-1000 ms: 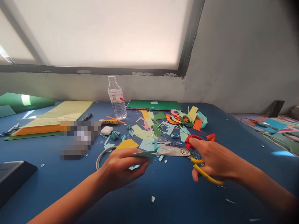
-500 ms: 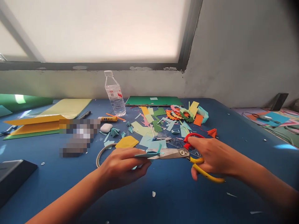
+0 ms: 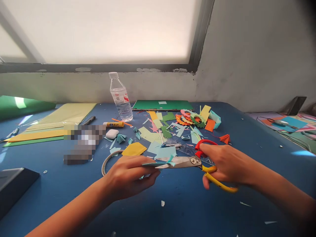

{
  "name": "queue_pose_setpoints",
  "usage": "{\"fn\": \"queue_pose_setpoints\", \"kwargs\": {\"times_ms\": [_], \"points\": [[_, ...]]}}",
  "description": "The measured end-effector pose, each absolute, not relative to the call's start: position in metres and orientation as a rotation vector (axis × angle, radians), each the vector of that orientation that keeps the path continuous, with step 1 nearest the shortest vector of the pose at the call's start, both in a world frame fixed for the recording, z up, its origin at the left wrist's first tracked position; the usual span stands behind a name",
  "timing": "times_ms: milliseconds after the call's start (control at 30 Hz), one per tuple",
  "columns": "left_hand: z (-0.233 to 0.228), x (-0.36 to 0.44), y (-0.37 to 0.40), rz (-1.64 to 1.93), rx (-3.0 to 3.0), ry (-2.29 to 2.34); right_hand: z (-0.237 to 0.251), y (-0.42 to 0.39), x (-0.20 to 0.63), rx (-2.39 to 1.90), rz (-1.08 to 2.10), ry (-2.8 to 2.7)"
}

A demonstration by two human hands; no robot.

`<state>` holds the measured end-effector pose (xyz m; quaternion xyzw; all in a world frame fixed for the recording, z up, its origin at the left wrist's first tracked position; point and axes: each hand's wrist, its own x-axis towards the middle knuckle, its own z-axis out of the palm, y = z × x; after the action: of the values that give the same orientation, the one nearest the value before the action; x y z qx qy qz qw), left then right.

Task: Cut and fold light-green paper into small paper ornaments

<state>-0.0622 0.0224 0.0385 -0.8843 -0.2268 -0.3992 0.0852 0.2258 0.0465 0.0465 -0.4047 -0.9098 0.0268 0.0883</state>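
Observation:
My left hand (image 3: 130, 177) pinches a small folded light-blue paper piece (image 3: 158, 163) above the blue table (image 3: 172, 210). My right hand (image 3: 225, 164) grips scissors (image 3: 187, 162) with one red and one yellow handle loop. The metal blades point left and are closed down on the paper, right at my left fingertips. A thin curl of blue paper sticks up beside the blades.
Colored paper scraps (image 3: 172, 131) litter the table beyond my hands. A water bottle (image 3: 120, 98), a glue stick (image 3: 113, 124), a white earbud case (image 3: 112, 133), a tape ring (image 3: 108, 161) and stacked paper sheets (image 3: 49, 128) lie further back. A dark box (image 3: 12, 184) sits at left.
The scissor blades have closed further onto the blue paper, and a cut strip now curls up. Both hands stay in nearly the same place; the view shifted slightly.

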Motion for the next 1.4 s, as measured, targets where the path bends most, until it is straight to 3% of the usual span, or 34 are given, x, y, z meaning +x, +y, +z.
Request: {"fn": "queue_pose_setpoints", "kwargs": {"times_ms": [1400], "points": [[0.0386, -0.0629, 0.0191, -1.155, -2.625, -0.712, 0.0458, 0.0465, 0.2305, -1.255, 0.168, -2.737]]}}
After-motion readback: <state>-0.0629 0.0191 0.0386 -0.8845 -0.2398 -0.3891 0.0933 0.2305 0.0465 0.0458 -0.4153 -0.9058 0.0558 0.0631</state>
